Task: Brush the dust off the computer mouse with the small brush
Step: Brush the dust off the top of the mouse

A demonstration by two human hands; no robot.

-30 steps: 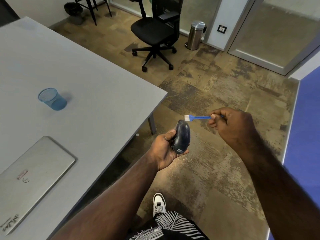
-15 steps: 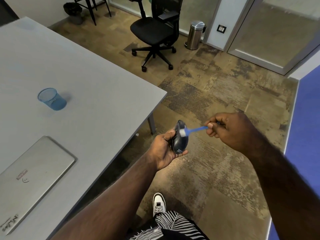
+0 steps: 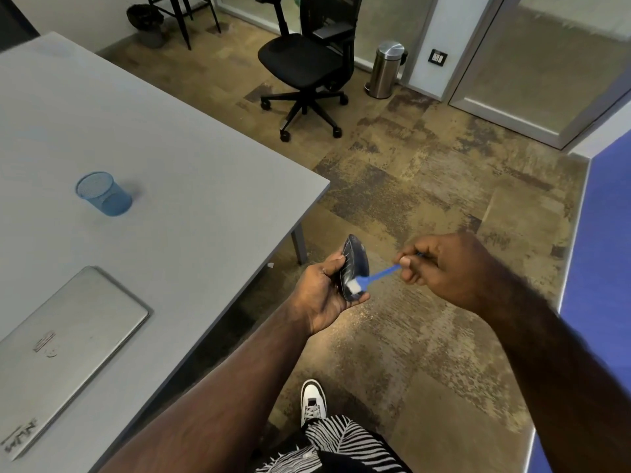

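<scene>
My left hand (image 3: 319, 291) grips a dark computer mouse (image 3: 355, 264), held upright on its side over the floor beside the table corner. To its right, my right hand (image 3: 440, 266) pinches the blue handle of a small brush (image 3: 374, 277). The brush slants down to the left, and its white bristles rest on the lower end of the mouse, close to my left thumb. Part of the handle is hidden inside my right fist.
A grey table (image 3: 164, 158) fills the left, carrying a blue mesh cup (image 3: 102, 194) and a closed silver laptop (image 3: 58, 346). A black office chair (image 3: 307, 66) and a steel bin (image 3: 386, 70) stand farther back. My white shoe (image 3: 312, 401) is on the patterned carpet below.
The brush has swept down the mouse, from above its top end to its lower end. My right hand dropped and moved slightly left. The left hand kept the mouse in place.
</scene>
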